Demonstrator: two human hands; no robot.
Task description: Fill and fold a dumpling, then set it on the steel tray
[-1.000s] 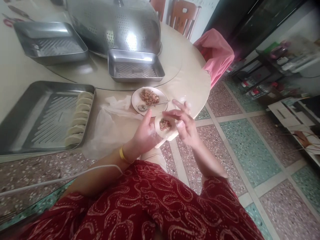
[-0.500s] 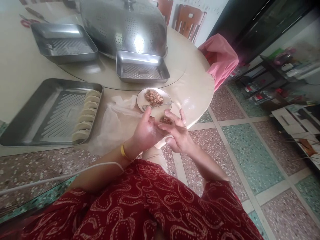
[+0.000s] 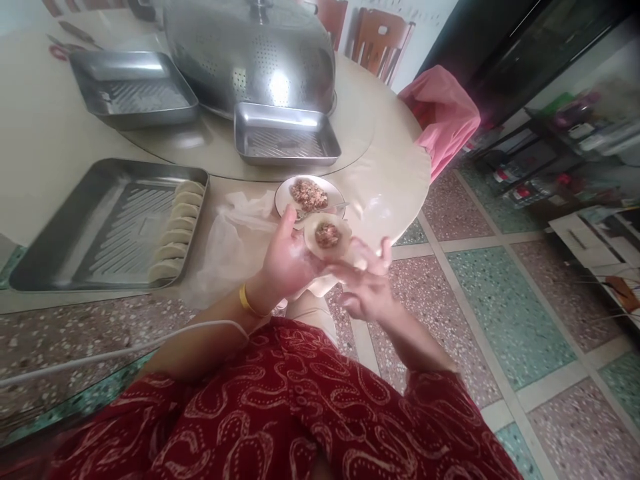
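Observation:
A round dumpling wrapper (image 3: 311, 247) with a lump of meat filling (image 3: 327, 235) in its middle rests on the fingers of my left hand (image 3: 290, 260), whose thumb points up beside it. My right hand (image 3: 369, 283), slightly blurred, is just right of the wrapper with its fingers apart; some fingertips reach to the wrapper's lower edge, and I cannot tell whether they touch it. Behind the wrapper, a white plate (image 3: 284, 193) holds more minced filling (image 3: 306, 193) and a spoon (image 3: 327, 208). Several folded dumplings (image 3: 176, 237) stand in a row along the right side of a large metal tray (image 3: 65, 233).
Crumpled thin plastic sheeting (image 3: 225, 233) lies between tray and plate. Two smaller metal trays (image 3: 133, 117) and a big perforated metal cover (image 3: 250, 60) stand farther back. A pink cloth (image 3: 445, 120) hangs at the table's right edge. A white cable (image 3: 125, 350) crosses my left forearm.
The filled wrapper has tilted into full view between my hands. My right hand has shifted slightly right and down, away from over the filling. My left hand has stayed nearly in place.

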